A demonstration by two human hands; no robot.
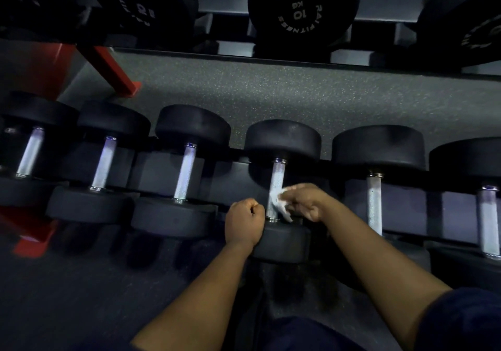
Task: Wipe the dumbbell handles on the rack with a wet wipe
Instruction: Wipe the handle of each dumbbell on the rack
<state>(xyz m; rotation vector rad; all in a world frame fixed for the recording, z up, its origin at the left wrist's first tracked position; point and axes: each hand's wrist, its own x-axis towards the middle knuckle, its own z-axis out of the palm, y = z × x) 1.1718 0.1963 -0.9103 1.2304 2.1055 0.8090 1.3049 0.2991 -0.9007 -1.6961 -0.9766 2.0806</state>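
Lower rack (233, 174), centre handle (277, 180): wet wipe (278, 201) on its near half, three o'clock side.
Right hand (306, 201): fingers pinching the wipe to the bar.
Left hand (244, 220): nine o'clock of the handle, fingers balled tight, nothing visible inside.
Risk: thin pinch, dangling corner; the wipe could slip and leave the far side unwiped.

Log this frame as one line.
step: handle wipe | right hand: holds wet wipe against dumbbell handle | left hand: fist, holds nothing
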